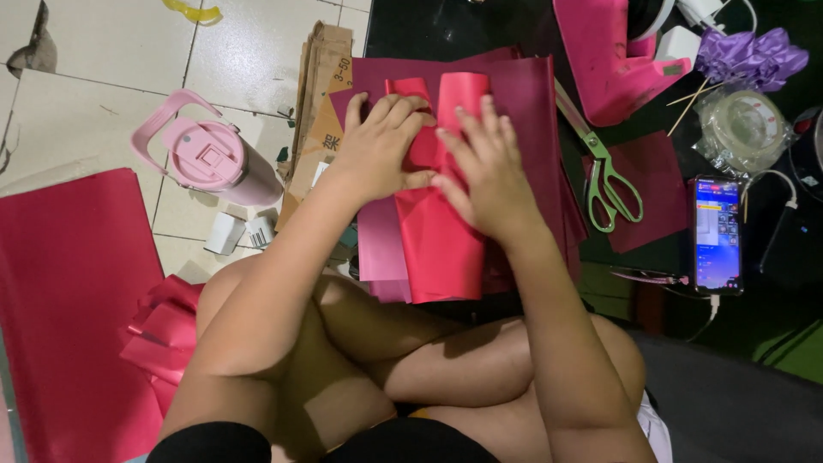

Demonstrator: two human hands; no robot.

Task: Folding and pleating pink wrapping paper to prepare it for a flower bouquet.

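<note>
A bright red sheet of glossy paper [441, 236] lies folded on a stack of darker maroon sheets [523, 94] in front of my crossed legs. My left hand [377, 146] presses on the red sheet's upper left part, fingers bent over a fold. My right hand [484, 167] lies flat on the same sheet just to the right, fingers spread and pointing away from me. Both hands touch the paper; the folds under them are partly hidden.
Green-handled scissors [604, 176] lie right of the stack, near a small maroon square [656, 184] and a lit phone [717, 233]. A tape roll [741, 129] and purple ribbon [754, 53] sit far right. A pink lidded cup [210, 159], cardboard [313, 111] and red sheets [73, 291] are left.
</note>
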